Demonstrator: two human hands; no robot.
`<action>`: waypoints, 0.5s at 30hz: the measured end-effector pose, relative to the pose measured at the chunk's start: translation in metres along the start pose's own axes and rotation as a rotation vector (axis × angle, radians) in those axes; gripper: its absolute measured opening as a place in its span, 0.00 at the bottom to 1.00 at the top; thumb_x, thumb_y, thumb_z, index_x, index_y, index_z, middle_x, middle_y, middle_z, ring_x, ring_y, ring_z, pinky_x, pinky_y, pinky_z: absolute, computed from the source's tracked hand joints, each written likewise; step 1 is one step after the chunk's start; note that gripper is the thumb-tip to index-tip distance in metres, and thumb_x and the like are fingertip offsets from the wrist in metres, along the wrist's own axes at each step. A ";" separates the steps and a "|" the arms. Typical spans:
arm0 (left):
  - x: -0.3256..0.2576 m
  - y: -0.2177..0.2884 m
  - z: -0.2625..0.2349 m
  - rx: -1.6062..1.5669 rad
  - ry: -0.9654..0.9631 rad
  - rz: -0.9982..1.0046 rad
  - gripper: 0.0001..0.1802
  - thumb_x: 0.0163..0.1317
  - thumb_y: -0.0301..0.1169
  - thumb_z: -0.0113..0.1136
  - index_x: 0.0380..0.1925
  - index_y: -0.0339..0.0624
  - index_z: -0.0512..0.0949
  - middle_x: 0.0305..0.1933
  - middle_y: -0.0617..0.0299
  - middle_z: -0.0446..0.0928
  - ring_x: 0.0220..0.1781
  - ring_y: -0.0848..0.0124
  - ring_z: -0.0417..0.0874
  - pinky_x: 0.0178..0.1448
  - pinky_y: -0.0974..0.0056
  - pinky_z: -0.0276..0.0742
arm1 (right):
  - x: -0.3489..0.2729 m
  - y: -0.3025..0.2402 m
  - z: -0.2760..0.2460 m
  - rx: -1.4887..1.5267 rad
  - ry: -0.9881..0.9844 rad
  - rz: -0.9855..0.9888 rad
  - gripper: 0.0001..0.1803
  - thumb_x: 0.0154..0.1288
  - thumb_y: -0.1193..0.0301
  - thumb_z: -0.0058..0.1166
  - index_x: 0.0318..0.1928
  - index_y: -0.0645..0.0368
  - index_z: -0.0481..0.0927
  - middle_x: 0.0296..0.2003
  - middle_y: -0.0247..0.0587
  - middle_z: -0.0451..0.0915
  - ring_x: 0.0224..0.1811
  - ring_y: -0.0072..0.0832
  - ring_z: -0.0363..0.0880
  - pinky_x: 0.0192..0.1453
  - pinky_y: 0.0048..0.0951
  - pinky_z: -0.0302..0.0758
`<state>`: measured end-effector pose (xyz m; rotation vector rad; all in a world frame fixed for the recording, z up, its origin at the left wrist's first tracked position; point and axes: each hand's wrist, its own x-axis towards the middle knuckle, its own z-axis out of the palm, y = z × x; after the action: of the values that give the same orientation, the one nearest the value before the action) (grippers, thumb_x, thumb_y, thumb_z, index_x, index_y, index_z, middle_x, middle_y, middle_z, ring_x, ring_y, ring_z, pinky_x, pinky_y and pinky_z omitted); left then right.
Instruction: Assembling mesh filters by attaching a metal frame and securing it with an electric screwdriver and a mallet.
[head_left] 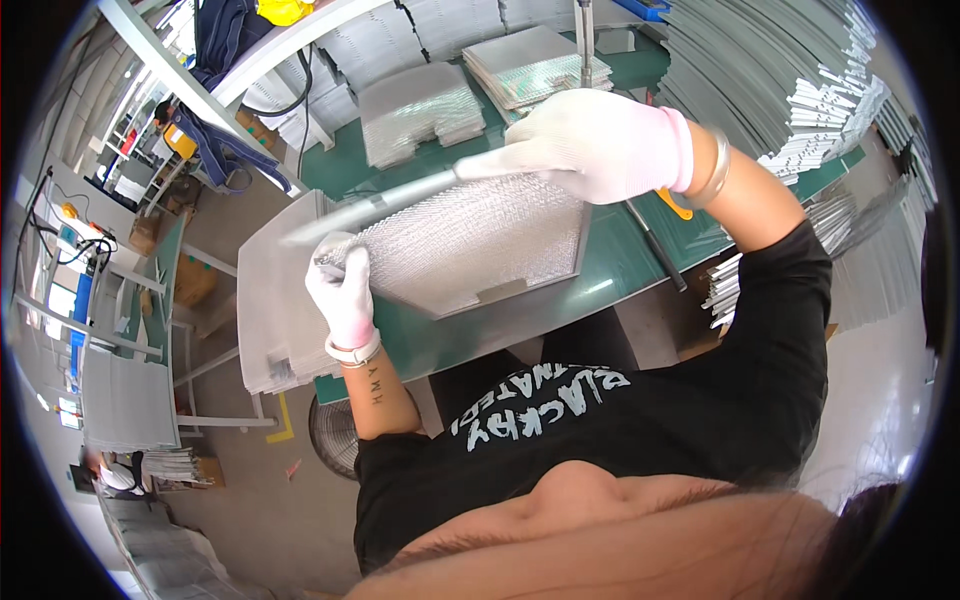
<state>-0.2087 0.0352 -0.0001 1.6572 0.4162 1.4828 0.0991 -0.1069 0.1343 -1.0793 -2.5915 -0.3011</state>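
A silvery mesh panel (pixel 480 250) is tilted up over the green tabletop (pixel 610 295) in front of me. My gloved left hand (pixel 342 290) pinches the panel's left corner. Gloved too, my right hand (pixel 600 145) is above the panel's far edge, closed round one end of a grey metal strip (pixel 400 198). That strip slants down to the left along the panel's upper edge, its far end blurred near my left fingers. Whether the strip is seated on the panel's edge I cannot tell. Right of the panel lies a black-handled rod (pixel 655 245), close to an orange handle (pixel 675 205).
Stacked mesh sheets (pixel 410 110) and another pile (pixel 530 70) lie at the back. A tall stack of panels (pixel 275 300) stands at the left table edge. Long grey strips (pixel 760 70) are bundled at the right. A floor fan (pixel 335 435) is below the table.
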 end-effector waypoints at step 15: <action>-0.007 0.015 0.034 -0.015 0.423 0.256 0.28 0.47 0.18 0.72 0.49 0.41 0.72 0.52 0.56 0.76 0.42 0.79 0.76 0.40 0.77 0.73 | 0.052 -0.002 0.026 0.289 0.005 -0.073 0.31 0.57 0.80 0.51 0.64 0.56 0.73 0.33 0.50 0.75 0.40 0.48 0.78 0.47 0.45 0.75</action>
<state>-0.1832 0.0086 0.0089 1.4185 0.4283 2.0335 0.0577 -0.0666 0.1288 -0.8827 -2.5718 0.0555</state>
